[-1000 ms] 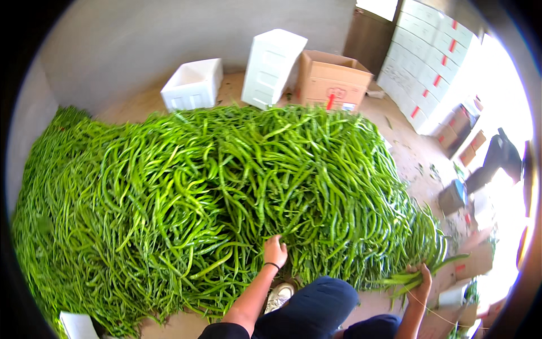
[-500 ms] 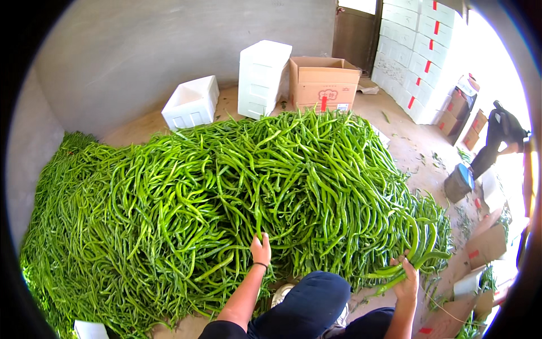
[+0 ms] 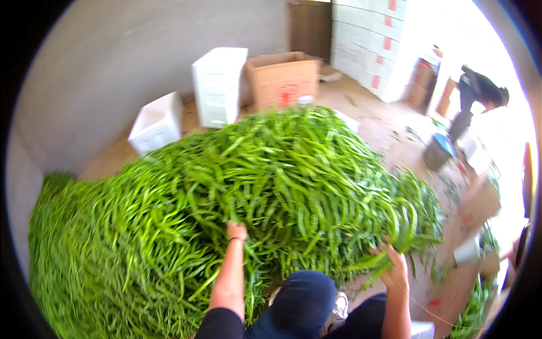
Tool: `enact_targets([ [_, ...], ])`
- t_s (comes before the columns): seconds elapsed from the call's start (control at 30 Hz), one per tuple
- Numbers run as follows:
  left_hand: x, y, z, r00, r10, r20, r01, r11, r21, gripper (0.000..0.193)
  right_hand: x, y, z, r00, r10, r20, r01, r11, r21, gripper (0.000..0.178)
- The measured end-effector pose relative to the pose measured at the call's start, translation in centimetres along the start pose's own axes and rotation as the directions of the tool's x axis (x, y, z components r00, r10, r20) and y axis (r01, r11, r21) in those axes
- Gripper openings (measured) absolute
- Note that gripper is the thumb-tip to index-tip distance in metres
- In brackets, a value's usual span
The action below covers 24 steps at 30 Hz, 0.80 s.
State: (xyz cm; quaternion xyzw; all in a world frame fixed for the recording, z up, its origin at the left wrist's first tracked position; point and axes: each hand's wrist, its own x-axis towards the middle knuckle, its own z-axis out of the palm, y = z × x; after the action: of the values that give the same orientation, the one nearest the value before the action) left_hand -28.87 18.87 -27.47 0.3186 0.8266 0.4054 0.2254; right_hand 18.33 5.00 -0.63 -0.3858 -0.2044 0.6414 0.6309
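A big heap of long green chili peppers (image 3: 169, 226) spreads in front of me, smeared by motion in this frame. My left hand (image 3: 237, 230) is at the near middle of the heap, its fingers closed on a green chili pepper (image 3: 232, 214) that points away from me. To the right, at the heap's near edge, my right hand (image 3: 393, 265) grips a small bunch of green chili peppers (image 3: 400, 229). Some of them curve upward past the fingers, and others stick out to the left and right. My knees show below, between both forearms.
Behind the heap stand an open white foam box (image 3: 157, 125), a tall white foam stack (image 3: 219, 85) and an open cardboard carton (image 3: 284, 82). White boxes (image 3: 364, 45) are piled by the door. At right, a person (image 3: 480, 90) bends near a blue-topped bucket (image 3: 439, 151); flattened cardboard (image 3: 480, 203) lies nearer.
The whole view has swung, so the boxes and heap sit farther left. My left hand still grips its pepper at the heap, and my right hand keeps its bunch.
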Motion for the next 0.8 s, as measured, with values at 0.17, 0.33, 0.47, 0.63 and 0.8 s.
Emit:
enact_targets([
  [0.17, -7.5, 2.0, -4.7, 0.911, -0.072, 0.406, 0.333, 0.707, -0.624, 0.015, 0.9, -1.0, 0.7, 0.982, -0.009, 0.191, -0.043, 0.962, 0.268, 0.045],
  [0.33, -11.5, 10.3, -13.0, 0.488, 0.242, 0.839, 0.832, 0.162, -0.531, 0.025, -0.4, -2.4, 0.2, 0.924, -0.160, 0.347, 0.005, 0.914, 0.406, 0.054],
  [0.47, -18.9, 23.0, -15.1, 0.458, 0.446, 0.769, 0.818, 0.128, -0.561, 0.034, -2.2, -4.2, -1.5, 0.887, -0.280, 0.366, 0.105, 0.896, 0.432, 0.055],
  [0.63, -25.6, 27.7, -11.5, 0.100, 0.609, 0.787, 0.936, 0.211, -0.282, 0.033, -8.5, -9.9, -4.1, 0.912, -0.399, 0.088, 0.379, 0.907, 0.186, 0.054],
  [0.8, -30.7, 29.0, -7.6, -0.061, 0.472, 0.880, 0.929, 0.349, -0.123, 0.036, -20.8, -21.9, -14.3, 0.494, -0.738, -0.460, 0.330, 0.648, -0.686, 0.027],
])
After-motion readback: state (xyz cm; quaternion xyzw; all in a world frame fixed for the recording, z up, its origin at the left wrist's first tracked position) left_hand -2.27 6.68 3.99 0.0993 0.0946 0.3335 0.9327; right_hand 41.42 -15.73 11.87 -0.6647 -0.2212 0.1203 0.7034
